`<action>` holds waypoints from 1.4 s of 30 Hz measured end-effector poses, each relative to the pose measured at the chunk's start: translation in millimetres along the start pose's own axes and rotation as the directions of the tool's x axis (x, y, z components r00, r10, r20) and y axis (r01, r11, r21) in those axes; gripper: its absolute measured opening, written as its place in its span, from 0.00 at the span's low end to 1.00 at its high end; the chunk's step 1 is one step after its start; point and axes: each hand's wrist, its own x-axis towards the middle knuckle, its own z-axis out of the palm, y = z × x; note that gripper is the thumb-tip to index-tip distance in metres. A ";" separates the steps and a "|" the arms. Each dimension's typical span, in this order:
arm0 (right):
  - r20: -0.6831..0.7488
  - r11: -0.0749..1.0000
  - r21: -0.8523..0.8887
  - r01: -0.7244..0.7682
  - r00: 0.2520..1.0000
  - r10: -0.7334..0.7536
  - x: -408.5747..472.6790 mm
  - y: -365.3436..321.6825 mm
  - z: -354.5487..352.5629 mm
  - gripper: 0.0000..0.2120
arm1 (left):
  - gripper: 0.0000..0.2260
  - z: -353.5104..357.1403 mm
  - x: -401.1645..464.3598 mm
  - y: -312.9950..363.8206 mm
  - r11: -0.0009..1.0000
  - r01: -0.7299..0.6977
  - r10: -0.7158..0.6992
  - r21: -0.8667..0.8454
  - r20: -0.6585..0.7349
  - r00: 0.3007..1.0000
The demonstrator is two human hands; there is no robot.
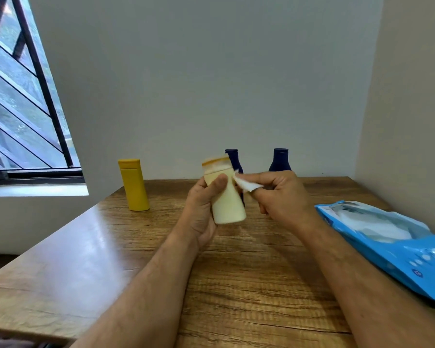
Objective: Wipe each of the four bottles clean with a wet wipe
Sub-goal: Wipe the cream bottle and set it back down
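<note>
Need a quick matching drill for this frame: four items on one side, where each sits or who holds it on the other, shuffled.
Items:
1. cream bottle
2. yellow bottle
3. wet wipe
4. blue wipes pack

Places:
A. lying on the table's right side
B. pinched in the right hand
C. standing on the table, left
D. held up in the left hand

Pairs: 1-D, 2-C, 3-B, 4-A
</note>
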 end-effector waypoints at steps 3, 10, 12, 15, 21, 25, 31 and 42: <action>0.062 0.995 -0.095 0.012 0.998 -0.006 -1.5 0.3 1.7 0.16 | 0.22 -3.3 0.3 2.0 0.999 0.036 -0.036 -0.029 -0.008 0.999; -0.132 0.996 -0.022 0.082 0.988 -0.084 1.1 4.2 3.6 0.13 | 0.21 4.5 -6.5 0.1 0.984 0.161 -0.162 0.079 0.006 0.987; -0.094 0.998 -0.008 0.066 0.993 -0.067 -0.6 1.3 2.8 0.13 | 0.20 5.5 -6.2 0.4 0.977 0.211 -0.212 0.043 0.020 0.977; 0.172 0.999 -0.040 0.008 0.985 -0.001 -4.2 -4.5 5.9 0.09 | 0.29 0.8 -1.4 2.2 0.977 0.194 -0.193 -0.085 0.021 0.981; 0.203 0.987 -0.154 0.044 0.979 -0.012 -3.7 0.4 8.7 0.11 | 0.35 -7.4 3.1 5.7 0.983 0.121 -0.127 -0.137 -0.034 0.991; -0.029 0.996 -0.078 0.045 0.998 -0.047 -1.2 3.4 9.1 0.13 | 0.22 2.7 -2.9 8.3 0.975 0.180 -0.191 -0.127 -0.080 0.978; 0.091 0.999 0.011 0.036 0.995 -0.037 -4.8 -4.1 3.3 0.14 | 0.20 1.8 1.2 10.8 0.987 0.076 -0.098 -0.143 -0.154 0.983; -0.048 0.962 -0.134 0.237 0.968 -0.246 -2.4 6.7 11.7 0.15 | 0.29 0.8 5.9 7.0 0.947 -0.029 -0.090 -0.320 -0.350 0.932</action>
